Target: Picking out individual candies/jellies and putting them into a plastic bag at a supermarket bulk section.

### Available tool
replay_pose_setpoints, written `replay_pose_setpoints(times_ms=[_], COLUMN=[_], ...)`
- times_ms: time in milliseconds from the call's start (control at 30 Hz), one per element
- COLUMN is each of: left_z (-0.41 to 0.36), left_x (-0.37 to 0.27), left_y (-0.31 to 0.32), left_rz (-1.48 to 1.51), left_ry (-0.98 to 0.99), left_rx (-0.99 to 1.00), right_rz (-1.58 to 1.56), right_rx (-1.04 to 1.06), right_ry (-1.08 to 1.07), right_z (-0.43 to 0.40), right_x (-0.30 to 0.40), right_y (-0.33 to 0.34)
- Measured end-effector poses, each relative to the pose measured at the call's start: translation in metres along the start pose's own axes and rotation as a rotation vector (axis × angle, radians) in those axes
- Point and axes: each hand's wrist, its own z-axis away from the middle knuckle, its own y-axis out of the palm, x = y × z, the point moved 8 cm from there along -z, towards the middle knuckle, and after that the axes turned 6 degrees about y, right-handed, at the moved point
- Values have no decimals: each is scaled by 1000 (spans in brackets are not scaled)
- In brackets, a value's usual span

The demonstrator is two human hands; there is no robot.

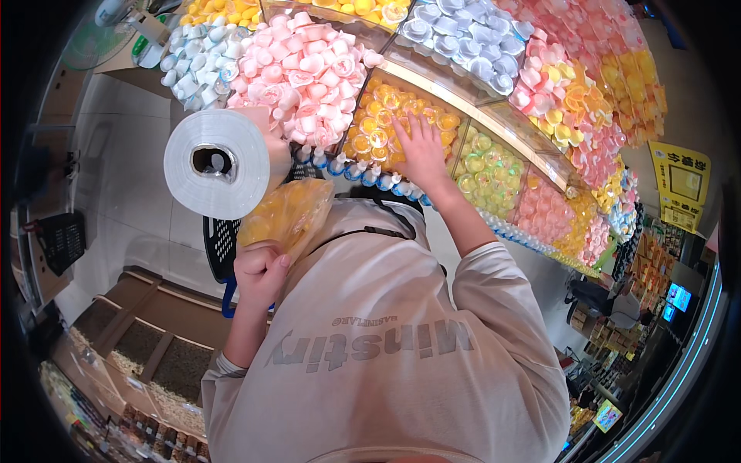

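Observation:
My left hand [260, 272] is closed on the gathered neck of a clear plastic bag [289, 214] holding orange-yellow pieces, low on the left beside my body. My right hand [421, 151] lies palm down with its fingers spread on orange jelly cups [379, 124] in a compartment of the display. Whether its fingers grip a cup cannot be told. Just above the bag stands a large roll of plastic bags [179, 168]. Pink cups [312, 69] fill the compartment to the left of the orange ones, and green cups [492, 168] the one to the right.
A row of small blue-and-white bottles [353, 171] lines the display's near edge. A clear divider with a pale wooden rail [463, 104] rises behind the orange cups. A black shopping basket [219, 249] is beside the bag. Bulk-food bins [156, 307] stand lower left. Yellow signs [678, 179] hang at right.

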Motion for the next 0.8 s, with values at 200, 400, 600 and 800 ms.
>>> replay_pose_setpoints(times_ms=[200, 400, 600, 800], left_z=[1, 1, 2, 2], left_x=[1, 3, 4, 3], left_y=[-1, -2, -2, -1], left_rz=[-5, -29, -11, 5], left_ry=[-19, -23, -27, -26], left_rx=[-8, 3, 2, -7], right_rz=[-11, -54, -30, -159], right_rx=[12, 45, 54, 10], right_ry=[34, 38, 47, 39], right_z=[1, 1, -2, -12], right_x=[-1, 1, 0, 17], right_y=[2, 1, 6, -8])
